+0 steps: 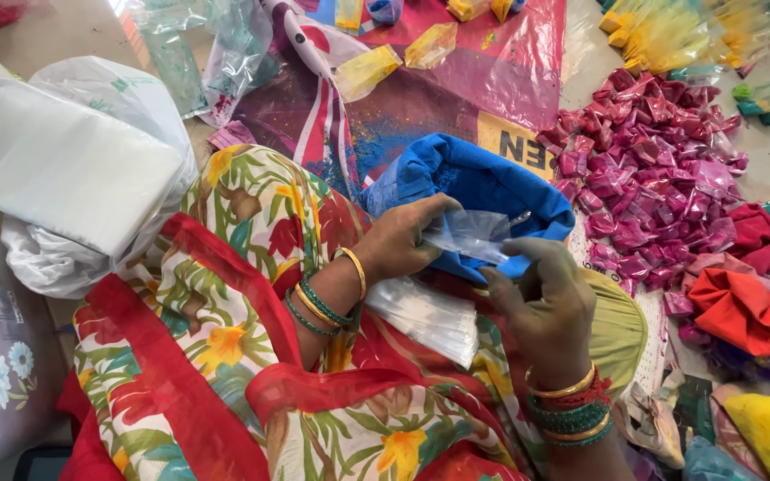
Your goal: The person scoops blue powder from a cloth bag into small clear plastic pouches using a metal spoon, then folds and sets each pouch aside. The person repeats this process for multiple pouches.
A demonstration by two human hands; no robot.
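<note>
1. Left hand [400,239] was pinched shut on one edge of a small clear plastic pouch [470,234]; thumb on top, fingers under.
2. Right hand [545,298] was curled, fingertips closed on the pouch's near edge. Both hands clamped on the same pouch, held between them.
3. Pouch sat directly over the mouth of a blue bag [483,183] of blue powder, just beyond both hands.
4. Stack of empty clear pouches [425,316] lay on the lap, just below the left hand and beside the right wrist.
5. Handling judgement: pouch is very light, thin, floppy, slippery film. It will crumple or cling, not break. Best grip is at the open edge, one layer per hand, to peel the mouth apart.
6. Pile of filled pink packets [652,169] lay on the floor beyond the right hand, well apart.
7. White plastic-wrapped bundle [64,169] sat off to the left of the left arm, untouched.
</note>
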